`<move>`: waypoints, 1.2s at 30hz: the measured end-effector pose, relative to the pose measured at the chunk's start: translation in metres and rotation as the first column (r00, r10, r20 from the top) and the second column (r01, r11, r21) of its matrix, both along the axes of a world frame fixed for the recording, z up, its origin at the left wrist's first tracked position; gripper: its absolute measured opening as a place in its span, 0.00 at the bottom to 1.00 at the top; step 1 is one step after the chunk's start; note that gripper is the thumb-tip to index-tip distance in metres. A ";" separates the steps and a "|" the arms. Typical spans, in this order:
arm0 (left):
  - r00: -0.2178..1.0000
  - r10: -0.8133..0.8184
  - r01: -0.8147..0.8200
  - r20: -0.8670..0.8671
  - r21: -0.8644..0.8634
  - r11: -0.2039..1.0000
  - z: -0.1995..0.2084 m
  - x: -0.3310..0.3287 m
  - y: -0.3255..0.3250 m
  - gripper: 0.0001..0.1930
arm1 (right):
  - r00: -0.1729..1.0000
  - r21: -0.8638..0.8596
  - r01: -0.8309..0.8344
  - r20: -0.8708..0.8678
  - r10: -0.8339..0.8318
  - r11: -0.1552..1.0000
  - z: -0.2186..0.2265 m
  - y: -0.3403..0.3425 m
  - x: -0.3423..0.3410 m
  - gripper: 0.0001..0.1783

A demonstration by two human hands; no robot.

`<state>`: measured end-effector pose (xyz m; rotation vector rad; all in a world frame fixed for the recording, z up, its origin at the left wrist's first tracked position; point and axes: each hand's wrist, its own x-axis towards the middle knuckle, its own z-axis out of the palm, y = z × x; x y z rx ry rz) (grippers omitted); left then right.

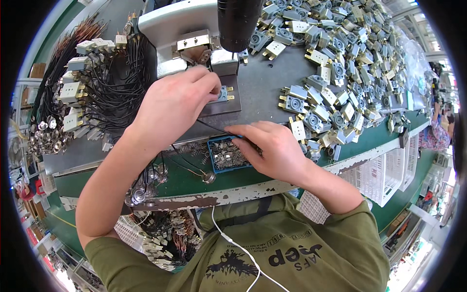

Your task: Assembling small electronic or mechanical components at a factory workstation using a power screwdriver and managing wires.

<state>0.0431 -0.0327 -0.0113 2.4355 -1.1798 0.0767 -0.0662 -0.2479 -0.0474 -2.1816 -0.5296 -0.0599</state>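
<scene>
My left hand (182, 95) is closed, its fingertips bunched at the left end of a small grey block with brass terminals (224, 94). That block lies on a metal plate (228, 106) below the press head. What the left fingertips pinch, if anything, is hidden. Lower and to the right, my right hand (275, 151) pinches a thin black wire (211, 127) between thumb and forefinger. The wire runs up and left beneath my left hand. Under the right fingers sits a blue tray (212, 158) of small metal pieces.
A large heap of grey and white terminal blocks (335, 68) covers the bench's right side. Wired blocks with black leads (109, 92) pile at the left. Round metal caps on wires (208, 177) hang over the front edge. White crates (389, 175) stand lower right.
</scene>
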 end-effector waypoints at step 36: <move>0.991 -0.091 0.084 -0.103 -0.073 0.994 0.036 -0.023 0.050 0.06 | 0.831 0.555 0.172 -0.525 0.183 0.814 0.018 0.005 0.027 0.25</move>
